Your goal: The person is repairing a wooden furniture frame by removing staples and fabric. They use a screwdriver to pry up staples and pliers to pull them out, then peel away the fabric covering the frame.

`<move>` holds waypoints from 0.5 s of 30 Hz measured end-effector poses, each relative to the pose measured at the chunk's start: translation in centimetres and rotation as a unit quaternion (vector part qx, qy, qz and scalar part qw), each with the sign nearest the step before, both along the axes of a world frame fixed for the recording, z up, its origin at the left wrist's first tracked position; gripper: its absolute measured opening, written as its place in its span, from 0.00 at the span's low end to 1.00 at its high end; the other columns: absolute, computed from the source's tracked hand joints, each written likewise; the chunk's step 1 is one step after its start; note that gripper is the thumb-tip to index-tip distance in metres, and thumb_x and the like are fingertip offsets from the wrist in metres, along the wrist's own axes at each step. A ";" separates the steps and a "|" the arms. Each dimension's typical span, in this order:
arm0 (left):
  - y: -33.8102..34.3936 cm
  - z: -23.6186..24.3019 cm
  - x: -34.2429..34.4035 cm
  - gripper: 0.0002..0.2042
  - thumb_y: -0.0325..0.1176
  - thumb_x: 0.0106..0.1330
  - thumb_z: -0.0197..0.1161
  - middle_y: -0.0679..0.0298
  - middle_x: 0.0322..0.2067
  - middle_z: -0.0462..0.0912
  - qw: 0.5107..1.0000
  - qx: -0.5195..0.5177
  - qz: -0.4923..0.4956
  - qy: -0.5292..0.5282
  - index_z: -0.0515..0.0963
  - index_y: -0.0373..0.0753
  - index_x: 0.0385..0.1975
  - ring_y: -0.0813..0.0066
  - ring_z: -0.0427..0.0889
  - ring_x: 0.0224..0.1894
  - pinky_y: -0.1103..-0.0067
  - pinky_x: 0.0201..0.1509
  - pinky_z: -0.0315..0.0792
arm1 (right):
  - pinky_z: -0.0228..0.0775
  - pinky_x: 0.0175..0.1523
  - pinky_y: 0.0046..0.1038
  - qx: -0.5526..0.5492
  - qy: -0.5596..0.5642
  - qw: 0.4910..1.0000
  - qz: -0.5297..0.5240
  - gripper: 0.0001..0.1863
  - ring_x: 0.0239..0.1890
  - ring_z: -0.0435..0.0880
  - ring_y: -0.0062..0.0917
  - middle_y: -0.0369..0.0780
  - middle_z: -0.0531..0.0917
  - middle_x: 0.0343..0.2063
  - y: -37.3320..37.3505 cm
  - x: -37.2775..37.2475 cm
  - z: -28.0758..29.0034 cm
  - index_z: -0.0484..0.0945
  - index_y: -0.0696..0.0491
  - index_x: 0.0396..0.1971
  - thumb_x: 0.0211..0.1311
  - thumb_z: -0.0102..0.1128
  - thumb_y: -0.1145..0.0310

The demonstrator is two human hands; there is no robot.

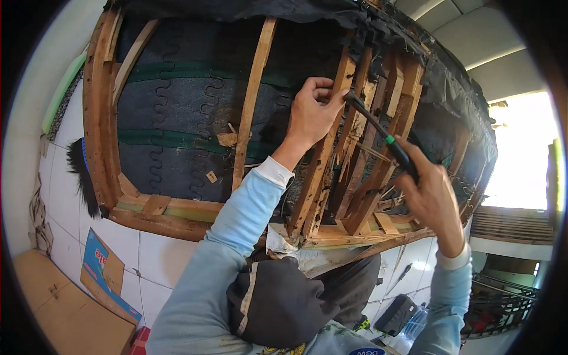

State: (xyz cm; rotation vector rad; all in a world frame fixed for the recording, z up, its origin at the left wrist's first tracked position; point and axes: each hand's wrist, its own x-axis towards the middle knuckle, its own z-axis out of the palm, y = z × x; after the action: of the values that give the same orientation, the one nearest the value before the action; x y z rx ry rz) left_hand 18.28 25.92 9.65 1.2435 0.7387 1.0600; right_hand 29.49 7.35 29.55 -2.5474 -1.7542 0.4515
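A hammer (370,121) with a black and green handle is gripped in my right hand (432,198), its head raised close to the left thumb. My left hand (313,115) has its thumb and fingers drawn together at the upper part of a wooden slat (320,167); whatever they pinch, if anything, is too small to make out. This slat belongs to the wooden frame (100,118) of an upturned sofa. Beside it stand further battens (408,97), some splintered. Dark fabric with zigzag springs (208,100) and green webbing (177,139) lies inside the frame.
Torn black cloth (452,77) hangs along the frame's far and right edges. Loose wood scraps (226,139) lie on the dark fabric. Cardboard (71,302) and a black brush (83,177) are at the left. A black case (396,315) rests on the tiled floor (160,254) at lower right.
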 end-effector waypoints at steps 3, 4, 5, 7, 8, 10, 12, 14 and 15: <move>0.0 -1.0 0.2 0.23 0.40 0.79 0.70 0.58 0.46 0.91 0.998 -0.024 -0.010 -0.063 0.77 0.29 0.63 0.81 0.88 0.47 0.81 0.50 0.80 | 0.80 0.43 0.48 0.032 -0.188 0.979 0.076 0.33 0.36 0.90 0.48 0.47 0.88 0.25 0.9 0.3 0.9 0.78 0.46 0.71 0.64 0.61 0.74; -0.1 -1.5 0.1 0.23 0.39 0.79 0.68 0.57 0.48 0.91 0.995 -0.023 -0.021 -0.094 0.76 0.29 0.64 0.80 0.88 0.49 0.81 0.51 0.80 | 0.80 0.43 0.49 0.037 -0.245 0.964 0.099 0.33 0.36 0.89 0.48 0.46 0.87 0.25 1.2 0.3 1.4 0.78 0.45 0.71 0.64 0.62 0.74; -0.4 -1.6 0.0 0.23 0.38 0.80 0.67 0.56 0.50 0.90 0.991 -0.022 -0.037 -0.127 0.75 0.29 0.66 0.79 0.88 0.50 0.80 0.52 0.80 | 0.79 0.48 0.50 0.026 -0.288 0.949 0.122 0.33 0.38 0.89 0.48 0.45 0.86 0.25 1.4 0.3 1.9 0.79 0.43 0.71 0.64 0.62 0.74; -1.4 -1.7 -0.1 0.27 0.38 0.79 0.67 0.51 0.58 0.86 0.985 -0.018 -0.069 -0.160 0.71 0.29 0.71 0.73 0.87 0.56 0.77 0.57 0.81 | 0.78 0.51 0.49 0.059 -0.329 0.920 0.204 0.32 0.39 0.89 0.47 0.45 0.86 0.24 2.1 1.2 2.1 0.79 0.44 0.70 0.64 0.62 0.75; -1.9 -1.5 -0.4 0.28 0.38 0.78 0.69 0.51 0.59 0.85 0.989 0.028 -0.053 -0.133 0.70 0.29 0.72 0.72 0.88 0.56 0.76 0.58 0.82 | 0.77 0.53 0.49 0.077 -0.346 0.902 0.246 0.32 0.40 0.89 0.47 0.46 0.86 0.24 2.3 1.5 2.0 0.80 0.44 0.70 0.63 0.62 0.75; -2.6 -0.8 -0.7 0.31 0.38 0.77 0.71 0.49 0.61 0.84 0.990 0.119 -0.022 -0.079 0.69 0.30 0.73 0.69 0.88 0.57 0.74 0.59 0.82 | 0.77 0.55 0.49 0.064 -0.384 0.886 0.252 0.31 0.38 0.90 0.47 0.46 0.86 0.23 2.8 0.5 2.4 0.82 0.45 0.67 0.63 0.61 0.77; -2.3 -1.1 -0.5 0.33 0.36 0.73 0.75 0.49 0.57 0.87 0.990 0.127 -0.004 -0.068 0.69 0.30 0.73 0.69 0.91 0.53 0.74 0.55 0.84 | 0.77 0.56 0.48 0.046 -0.400 0.879 0.257 0.30 0.37 0.90 0.46 0.46 0.86 0.21 3.5 -0.5 3.0 0.83 0.46 0.65 0.62 0.61 0.78; -2.4 -1.0 -0.5 0.33 0.35 0.73 0.76 0.49 0.55 0.89 0.993 0.105 -0.013 -0.050 0.69 0.30 0.73 0.68 0.92 0.51 0.75 0.52 0.85 | 0.78 0.55 0.47 0.020 -0.401 0.879 0.257 0.28 0.34 0.90 0.46 0.46 0.85 0.20 4.5 -1.2 4.1 0.85 0.47 0.63 0.60 0.61 0.78; -2.3 -1.1 -0.3 0.33 0.34 0.73 0.76 0.49 0.54 0.89 0.992 0.114 0.000 -0.052 0.69 0.30 0.73 0.68 0.92 0.51 0.75 0.51 0.86 | 0.79 0.53 0.47 -0.033 -0.385 0.896 0.218 0.30 0.36 0.90 0.47 0.49 0.85 0.24 5.3 -2.0 4.9 0.83 0.47 0.64 0.60 0.62 0.78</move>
State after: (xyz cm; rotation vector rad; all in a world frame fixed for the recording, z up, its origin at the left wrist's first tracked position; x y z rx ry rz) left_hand 17.96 23.57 8.53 1.3701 0.5477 1.2261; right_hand 27.47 12.64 34.49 -2.5371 -2.5952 -0.6282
